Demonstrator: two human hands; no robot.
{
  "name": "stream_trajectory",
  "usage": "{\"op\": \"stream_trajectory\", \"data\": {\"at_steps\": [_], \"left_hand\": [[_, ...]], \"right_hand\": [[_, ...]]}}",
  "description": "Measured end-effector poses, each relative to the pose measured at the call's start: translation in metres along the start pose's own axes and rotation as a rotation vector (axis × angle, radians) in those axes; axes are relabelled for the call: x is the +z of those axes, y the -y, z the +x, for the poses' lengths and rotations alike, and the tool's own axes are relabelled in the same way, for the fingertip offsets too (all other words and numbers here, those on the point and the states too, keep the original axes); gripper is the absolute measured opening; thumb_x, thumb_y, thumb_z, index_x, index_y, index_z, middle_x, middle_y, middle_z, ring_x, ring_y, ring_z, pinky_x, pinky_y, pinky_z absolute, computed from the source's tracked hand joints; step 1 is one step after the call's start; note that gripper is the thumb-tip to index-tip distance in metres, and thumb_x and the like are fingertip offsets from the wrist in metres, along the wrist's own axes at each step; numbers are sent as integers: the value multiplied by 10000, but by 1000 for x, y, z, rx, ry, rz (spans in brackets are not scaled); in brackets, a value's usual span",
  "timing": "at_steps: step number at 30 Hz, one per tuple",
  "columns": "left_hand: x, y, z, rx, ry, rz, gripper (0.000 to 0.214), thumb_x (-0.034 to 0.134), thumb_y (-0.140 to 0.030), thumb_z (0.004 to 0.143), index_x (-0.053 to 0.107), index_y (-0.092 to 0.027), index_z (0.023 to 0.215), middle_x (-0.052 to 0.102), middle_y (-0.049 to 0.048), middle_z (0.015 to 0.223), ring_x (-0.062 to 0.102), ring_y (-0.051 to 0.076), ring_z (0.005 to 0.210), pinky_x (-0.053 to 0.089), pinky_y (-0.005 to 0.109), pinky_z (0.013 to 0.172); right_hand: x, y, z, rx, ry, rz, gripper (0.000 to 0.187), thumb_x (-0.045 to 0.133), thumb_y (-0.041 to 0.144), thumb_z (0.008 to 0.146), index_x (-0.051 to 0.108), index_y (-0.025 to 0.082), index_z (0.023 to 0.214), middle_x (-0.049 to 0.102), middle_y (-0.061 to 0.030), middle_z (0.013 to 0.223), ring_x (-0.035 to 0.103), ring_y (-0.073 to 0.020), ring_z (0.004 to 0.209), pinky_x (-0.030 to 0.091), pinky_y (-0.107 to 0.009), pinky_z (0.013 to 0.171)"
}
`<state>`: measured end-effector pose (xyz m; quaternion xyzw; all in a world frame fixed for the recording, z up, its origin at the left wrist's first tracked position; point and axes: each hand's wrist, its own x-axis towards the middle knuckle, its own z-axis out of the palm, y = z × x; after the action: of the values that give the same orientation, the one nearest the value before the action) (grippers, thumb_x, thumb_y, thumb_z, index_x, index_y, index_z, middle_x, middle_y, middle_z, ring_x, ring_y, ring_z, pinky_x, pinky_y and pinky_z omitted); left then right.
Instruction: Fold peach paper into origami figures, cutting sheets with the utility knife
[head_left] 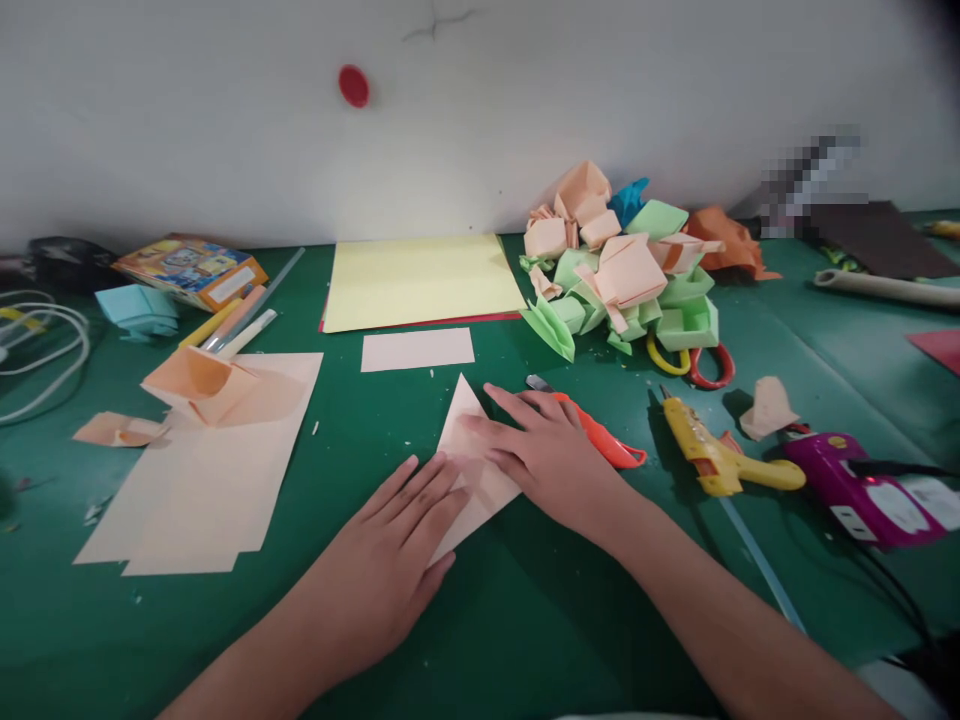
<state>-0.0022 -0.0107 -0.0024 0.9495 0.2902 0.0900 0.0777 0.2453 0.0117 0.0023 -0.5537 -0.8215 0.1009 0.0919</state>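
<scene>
A pale peach sheet of paper (480, 490), folded to a triangle with one point facing away from me, lies on the green table (585, 620). My left hand (397, 535) rests flat on its left side, fingers stretched out. From the right, my right hand (544, 450) presses on the paper with its fingers spread. An orange-handled cutter (611, 440) lies partly behind the right hand. Just beyond the triangle is a small pale paper rectangle (418, 349).
Peach sheets (217, 500) with a folded paper box (199, 382) are at left. Yellow paper (420, 280) lies behind. Folded paper pieces (630, 270) heap at back right, near scissors (711, 367). A yellow glue gun (724, 455) and purple power strip (862, 490) sit right.
</scene>
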Motion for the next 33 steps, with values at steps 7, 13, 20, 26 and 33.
{"op": "stream_trajectory", "data": {"at_steps": [7,13,20,26,33], "left_hand": [[-3,10,-4,75,83,73,564,480,-348,1025,360,-248,1567,315,36,1656,319,278,1521,252,532,1256],[-5,12,-3,58,67,92,600,490,-346,1020,317,-256,1588,351,33,1641,357,263,1503,213,510,1265],[-3,17,-6,-37,-16,127,594,515,-321,994,369,-248,1566,480,37,1570,465,266,1427,348,455,1186],[-7,21,-8,-73,-14,118,566,529,-331,984,417,-254,1534,505,50,1549,503,270,1384,393,442,1147],[-10,20,-8,-143,-18,50,534,530,-338,980,452,-272,1505,511,67,1537,507,299,1370,456,454,1077]], "right_hand": [[-4,-10,4,-8,10,87,416,414,212,1028,667,325,1338,532,13,1525,480,-312,1267,425,-547,1095],[-12,-21,0,-87,31,137,478,420,110,972,642,275,1363,536,-6,1525,476,-262,1363,379,-513,1168],[-18,-28,-7,-140,92,146,464,407,152,1000,596,258,1410,489,-20,1563,426,-273,1429,377,-529,1180],[-20,-23,-9,-127,70,151,490,404,92,975,606,239,1397,511,-42,1546,431,-265,1430,398,-504,1165],[-17,-9,-8,-72,-8,177,343,503,294,1016,662,230,1314,587,-64,1459,494,-289,1347,388,-538,1153]]}}
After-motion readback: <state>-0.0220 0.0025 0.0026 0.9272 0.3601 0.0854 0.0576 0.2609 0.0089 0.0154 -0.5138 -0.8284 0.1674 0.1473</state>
